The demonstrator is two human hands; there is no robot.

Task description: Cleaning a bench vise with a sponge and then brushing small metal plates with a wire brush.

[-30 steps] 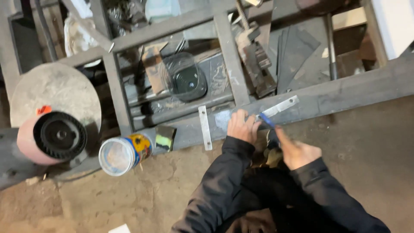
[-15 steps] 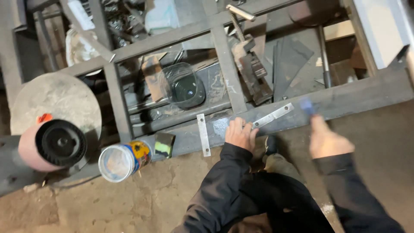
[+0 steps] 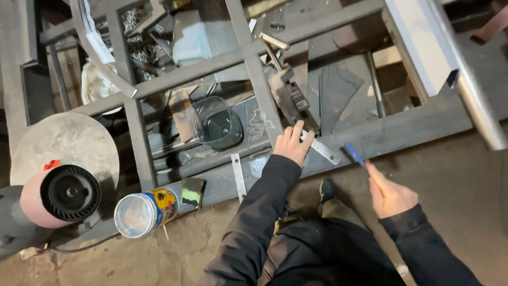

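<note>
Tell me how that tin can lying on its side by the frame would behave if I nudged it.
The tin can lies on its side on the floor, so it would probably roll. Its open mouth looks empty, so it is likely light and quick to move. The metal frame beside it may stop it.

Single head-mounted view, looking steeply down.
The camera sits above the person's own arms and faces the floor (image 3: 465, 175) and a steel frame (image 3: 254, 74); hands fall mid-frame at arm's length. No second view shares the scene.
</note>
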